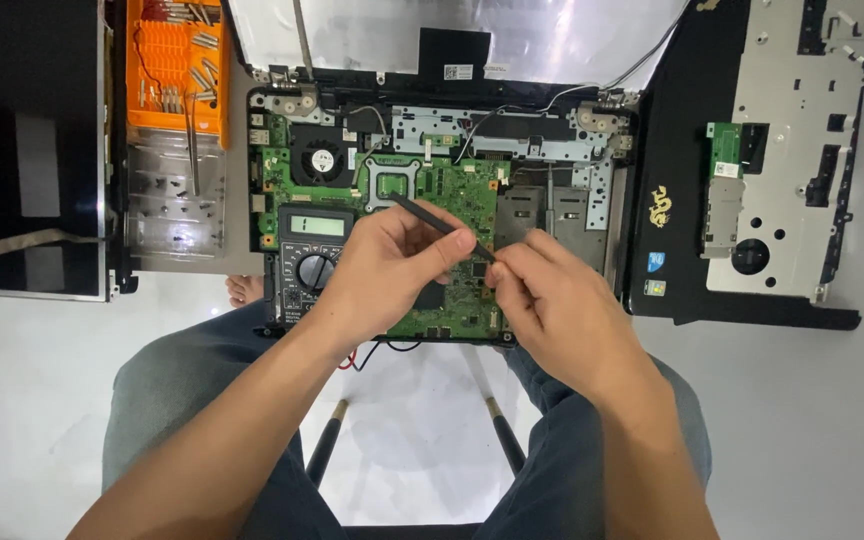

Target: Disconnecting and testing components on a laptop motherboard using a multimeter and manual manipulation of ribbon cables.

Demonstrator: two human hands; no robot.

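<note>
On a white floor lies an opened laptop, its green board bare; a multimeter rests on its left side. The left hand pinches a black probe tipped onto the board; the right hand, fingers closed, grips a second probe just beside it.

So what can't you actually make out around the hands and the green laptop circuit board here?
Head view only:
- Right hand: its fingertips hide whatever it holds.
- Thin black probe in left hand: its tip is hidden behind the fingers.
- Black multimeter: lower right covered by the left hand.
- Green laptop circuit board: parts too small to identify.
</note>
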